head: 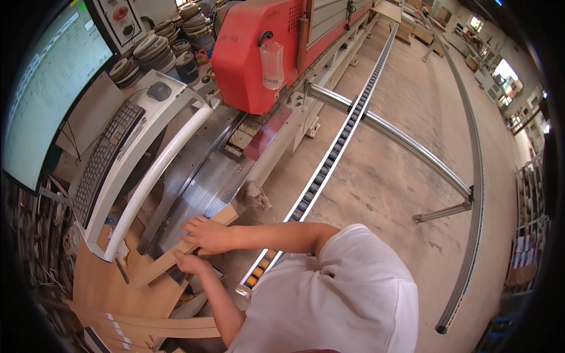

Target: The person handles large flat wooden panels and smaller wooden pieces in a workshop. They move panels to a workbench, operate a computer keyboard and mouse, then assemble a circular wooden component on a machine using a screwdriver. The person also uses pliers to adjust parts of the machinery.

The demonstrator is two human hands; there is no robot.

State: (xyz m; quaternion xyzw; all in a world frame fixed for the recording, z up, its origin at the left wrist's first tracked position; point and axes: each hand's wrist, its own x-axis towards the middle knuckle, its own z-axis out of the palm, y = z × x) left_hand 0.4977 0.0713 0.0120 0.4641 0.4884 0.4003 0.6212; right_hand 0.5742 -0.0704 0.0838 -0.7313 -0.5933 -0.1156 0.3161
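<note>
A long light wooden strip (163, 266) lies slantwise at the near end of the machine's metal bed (201, 187). My right hand (207, 234) lies across the strip, its fingers reaching over the far side and its palm on it. Close by and lower, my left hand (190, 263) grips the strip's near edge with the thumb on top; its other fingers are mostly hidden. The lower end of the strip lies over a wood-coloured tabletop (128, 300). Beyond the bed stands a red machine housing (240, 61) with a clear plastic bottle (272, 66) hanging on it.
A white curved handrail (159, 181) runs beside a keyboard (108, 159), a mouse (159, 91) and a monitor (53, 75). A roller conveyor rail (329, 161) passes close to my body. Rolls of edge banding (154, 50) are stacked behind. Curved wooden strips (167, 327) lie at the bottom.
</note>
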